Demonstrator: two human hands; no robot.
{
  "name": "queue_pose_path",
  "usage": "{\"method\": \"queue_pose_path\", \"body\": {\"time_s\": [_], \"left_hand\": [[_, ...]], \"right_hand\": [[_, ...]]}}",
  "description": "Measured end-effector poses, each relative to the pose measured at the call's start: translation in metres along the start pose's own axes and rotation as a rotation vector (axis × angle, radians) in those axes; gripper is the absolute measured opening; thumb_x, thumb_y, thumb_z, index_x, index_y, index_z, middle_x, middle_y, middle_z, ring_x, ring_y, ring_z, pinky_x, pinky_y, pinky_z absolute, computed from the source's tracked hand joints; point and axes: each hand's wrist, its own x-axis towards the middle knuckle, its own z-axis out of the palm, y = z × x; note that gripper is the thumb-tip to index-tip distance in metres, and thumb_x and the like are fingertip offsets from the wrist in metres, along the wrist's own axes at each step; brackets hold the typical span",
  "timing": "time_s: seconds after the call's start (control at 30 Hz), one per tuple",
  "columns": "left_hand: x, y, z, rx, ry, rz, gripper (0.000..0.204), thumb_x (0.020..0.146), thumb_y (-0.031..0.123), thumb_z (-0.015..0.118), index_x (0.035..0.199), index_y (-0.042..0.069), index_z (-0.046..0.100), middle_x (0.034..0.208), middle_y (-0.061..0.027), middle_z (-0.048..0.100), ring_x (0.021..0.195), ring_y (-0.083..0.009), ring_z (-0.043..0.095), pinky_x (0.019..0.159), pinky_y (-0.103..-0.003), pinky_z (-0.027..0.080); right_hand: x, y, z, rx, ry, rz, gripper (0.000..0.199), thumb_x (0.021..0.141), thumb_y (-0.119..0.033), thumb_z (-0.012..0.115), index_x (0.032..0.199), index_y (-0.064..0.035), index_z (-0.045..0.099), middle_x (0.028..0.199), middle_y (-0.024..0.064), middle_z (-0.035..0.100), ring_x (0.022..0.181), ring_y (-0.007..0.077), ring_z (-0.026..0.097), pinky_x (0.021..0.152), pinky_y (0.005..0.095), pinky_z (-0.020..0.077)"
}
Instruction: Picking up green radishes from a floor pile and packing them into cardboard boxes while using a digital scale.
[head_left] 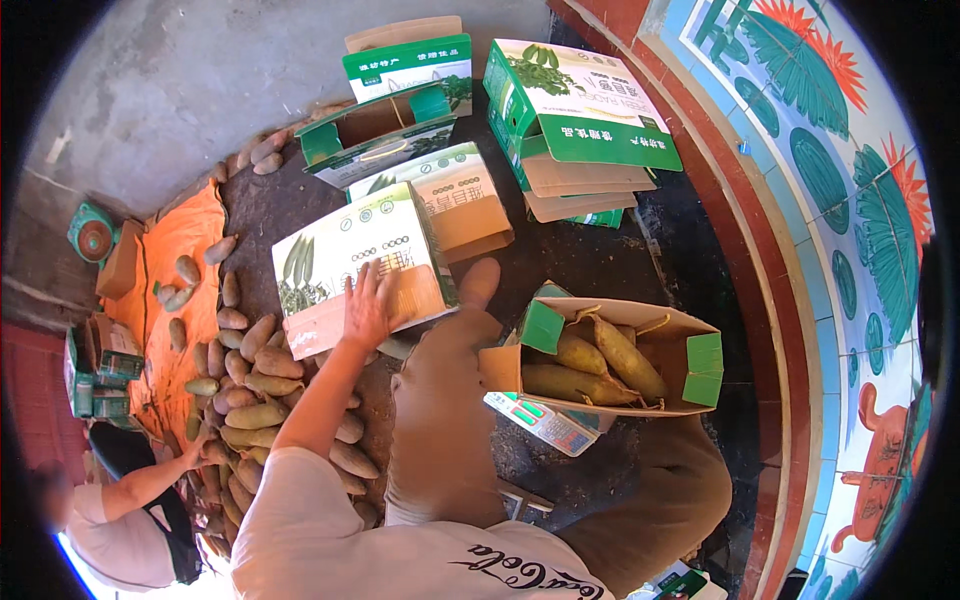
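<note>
Dark floor [252, 222] everywhere, pretty cluttered, with a painted wall [850, 210] curving up on the right. Left of centre sits a white-and-green carton [325, 255], and the person's left hand [369, 308] rests on its face, fingers spread wide, not closed round anything. Right hand's out of view, so can't tell what its grip is like. Just behind is another printed carton [468, 208], then an open green one [378, 122]. Brown-trousered leg [440, 420] stands right between the carton and an open box [690, 345] of long greenish roots [630, 358] (a keypad scale [545, 424] pokes out underneath). Leftward, a big heap of roots [255, 412] spills beside an orange sheet [180, 260], and a co-worker's hand [203, 447] is at it.
</note>
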Motion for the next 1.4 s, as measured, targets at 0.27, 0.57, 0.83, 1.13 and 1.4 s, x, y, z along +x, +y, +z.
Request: {"method": "queue_pose_path", "body": {"time_s": [0.27,0.57,0.83,1.13,1.4], "left_hand": [[-0.025,-0.044,0.023,0.250,0.095,-0.124,0.075,0.070,0.001,0.057,0.138,0.016,0.028,0.137,-0.0144,0.031,0.127,-0.0337,0.031,0.102,-0.048,0.028],[0.058,-0.048,-0.013,-0.129,0.492,-0.211,0.061,0.070,-0.009,0.045,0.129,0.006,0.041,0.119,-0.0194,0.050,0.107,-0.0383,0.048,0.092,-0.043,0.039],[0.090,0.000,0.007,0.240,0.099,-0.103,0.056,0.081,0.009,0.047,0.134,0.025,0.035,0.138,-0.0078,0.034,0.127,-0.0303,0.032,0.101,-0.052,0.027],[0.073,0.005,0.001,0.073,0.023,-0.290,0.066,0.076,0.019,0.063,0.134,0.027,0.033,0.142,-0.0069,0.027,0.131,-0.0304,0.025,0.102,-0.053,0.026],[0.042,0.005,-0.015,0.018,-0.010,-0.347,0.076,0.072,0.024,0.070,0.136,0.023,0.029,0.144,-0.0092,0.023,0.131,-0.0323,0.024,0.102,-0.051,0.028]], "right_hand": [[0.002,0.000,0.004,0.009,-0.035,0.010,0.073,0.079,-0.053,0.051,0.123,0.0040,0.038,0.107,0.0166,0.056,0.100,0.0304,0.055,0.097,0.0368,0.0295],[-0.010,0.003,0.006,0.007,-0.078,0.073,0.078,0.081,-0.055,0.049,0.128,0.0052,0.035,0.113,0.0179,0.055,0.105,0.0310,0.054,0.104,0.0368,0.0270],[-0.031,0.010,0.060,0.144,-0.208,0.329,0.064,0.087,-0.043,0.044,0.131,0.0037,0.035,0.117,0.0178,0.053,0.103,0.0295,0.055,0.092,0.0480,0.0404],[-0.042,0.002,0.081,0.199,-0.048,0.491,0.065,0.086,-0.041,0.046,0.132,0.0037,0.033,0.112,0.0176,0.055,0.091,0.0300,0.060,0.088,0.0482,0.0428],[-0.062,-0.019,0.008,0.422,-0.217,0.380,0.084,0.084,-0.042,0.051,0.140,-0.0010,0.005,0.114,0.0213,0.055,0.075,0.0273,0.064,0.086,0.0458,0.0469]]}}
